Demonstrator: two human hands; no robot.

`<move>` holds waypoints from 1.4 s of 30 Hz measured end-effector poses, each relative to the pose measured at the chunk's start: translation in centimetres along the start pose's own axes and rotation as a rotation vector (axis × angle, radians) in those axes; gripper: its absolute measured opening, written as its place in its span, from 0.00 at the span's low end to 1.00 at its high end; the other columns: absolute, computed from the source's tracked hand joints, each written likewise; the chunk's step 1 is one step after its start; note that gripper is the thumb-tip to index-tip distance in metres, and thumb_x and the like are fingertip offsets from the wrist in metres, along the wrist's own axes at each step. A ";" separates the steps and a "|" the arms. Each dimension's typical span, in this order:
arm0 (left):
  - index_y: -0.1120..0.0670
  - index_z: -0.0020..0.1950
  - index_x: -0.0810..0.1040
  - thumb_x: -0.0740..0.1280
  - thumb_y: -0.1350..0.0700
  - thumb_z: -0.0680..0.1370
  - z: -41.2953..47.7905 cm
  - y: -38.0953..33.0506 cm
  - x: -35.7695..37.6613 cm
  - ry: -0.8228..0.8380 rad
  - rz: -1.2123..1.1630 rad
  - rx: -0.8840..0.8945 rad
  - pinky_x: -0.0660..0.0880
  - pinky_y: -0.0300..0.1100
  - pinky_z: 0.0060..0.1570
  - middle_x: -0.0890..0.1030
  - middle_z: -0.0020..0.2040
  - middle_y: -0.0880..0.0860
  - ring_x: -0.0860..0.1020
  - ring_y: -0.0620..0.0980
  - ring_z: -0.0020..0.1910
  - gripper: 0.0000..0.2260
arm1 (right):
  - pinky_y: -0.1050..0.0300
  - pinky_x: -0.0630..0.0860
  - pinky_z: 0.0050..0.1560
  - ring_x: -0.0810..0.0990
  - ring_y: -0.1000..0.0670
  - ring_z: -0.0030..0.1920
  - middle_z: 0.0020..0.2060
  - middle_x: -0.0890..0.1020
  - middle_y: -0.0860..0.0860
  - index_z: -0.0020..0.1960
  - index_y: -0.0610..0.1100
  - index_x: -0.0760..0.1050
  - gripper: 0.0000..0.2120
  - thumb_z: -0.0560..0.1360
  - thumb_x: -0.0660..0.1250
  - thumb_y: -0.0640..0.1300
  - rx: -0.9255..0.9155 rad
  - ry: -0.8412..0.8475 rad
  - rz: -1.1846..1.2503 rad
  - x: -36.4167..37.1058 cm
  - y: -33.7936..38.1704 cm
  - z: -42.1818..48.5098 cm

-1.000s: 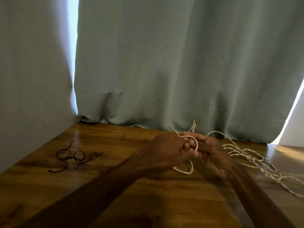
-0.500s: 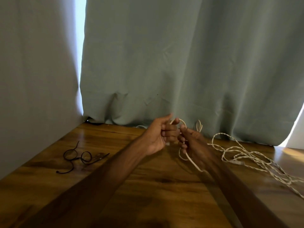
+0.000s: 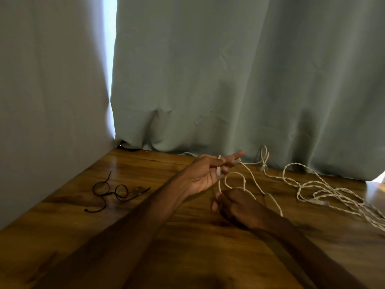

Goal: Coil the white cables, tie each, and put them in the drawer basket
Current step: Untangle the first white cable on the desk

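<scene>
Wood, warm and glossy: that's the tabletop (image 3: pixel 62 222). Far left on it lie thin black wire-framed glasses (image 3: pixel 110 190), arms splayed. Moving in, there's the left hand (image 3: pixel 204 174), lifted off the wood, its grip curled round a white cable (image 3: pixel 219 184), forefinger poking straight out. The cable drops a short way to the right hand (image 3: pixel 235 203), lower and nearer, knuckles up, its grip pinching the cable, with a round loop standing just beyond it. Right again, a loose tangle of twisted white cables (image 3: pixel 325 191) sprawls over the wood, below the grey-green curtain (image 3: pixel 229 80).
</scene>
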State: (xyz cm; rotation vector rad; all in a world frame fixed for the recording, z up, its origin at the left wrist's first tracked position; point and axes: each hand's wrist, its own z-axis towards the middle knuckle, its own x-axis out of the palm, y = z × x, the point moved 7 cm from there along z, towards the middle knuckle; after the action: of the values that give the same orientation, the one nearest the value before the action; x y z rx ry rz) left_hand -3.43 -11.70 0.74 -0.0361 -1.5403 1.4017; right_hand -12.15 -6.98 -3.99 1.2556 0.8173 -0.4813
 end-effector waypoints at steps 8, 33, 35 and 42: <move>0.63 0.64 0.71 0.50 0.77 0.78 0.6 3.0 0.9 0.083 0.085 -0.071 0.74 0.50 0.67 0.75 0.70 0.68 0.75 0.64 0.71 0.20 | 0.64 0.70 0.36 0.75 0.56 0.30 0.30 0.79 0.52 0.43 0.44 0.82 0.22 0.86 0.55 0.49 -0.134 0.110 -0.047 -1.1 1.7 -1.8; 0.55 0.46 0.78 0.47 0.41 0.87 0.0 4.6 2.0 0.026 0.576 -0.165 0.54 0.34 0.20 0.62 0.24 0.44 0.56 0.40 0.20 0.27 | 0.66 0.72 0.34 0.80 0.55 0.32 0.32 0.84 0.55 0.47 0.47 0.86 0.10 0.78 0.68 0.50 -0.406 -0.566 -0.062 -10.7 0.8 -2.8; 0.55 0.46 0.76 0.49 0.43 0.87 -0.1 5.0 2.7 0.048 0.611 -0.166 0.53 0.34 0.20 0.63 0.23 0.43 0.56 0.40 0.19 0.24 | 0.65 0.71 0.31 0.78 0.53 0.28 0.29 0.82 0.52 0.47 0.46 0.86 0.13 0.77 0.67 0.53 -0.410 -0.575 -0.055 -11.2 0.4 -2.9; 0.59 0.55 0.76 0.53 0.56 0.87 0.4 4.4 3.4 0.066 0.217 -0.100 0.57 0.32 0.22 0.63 0.25 0.43 0.60 0.39 0.20 0.13 | 0.61 0.71 0.27 0.74 0.53 0.24 0.28 0.79 0.47 0.44 0.43 0.77 0.17 0.87 0.54 0.45 -0.053 -0.261 0.068 -7.0 -2.6 -1.3</move>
State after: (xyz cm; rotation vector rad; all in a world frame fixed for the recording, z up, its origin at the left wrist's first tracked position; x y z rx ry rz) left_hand -7.87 -8.48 -0.38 -0.3160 -1.5868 1.4745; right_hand -18.84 -7.21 -0.43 1.1392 0.5614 -0.5514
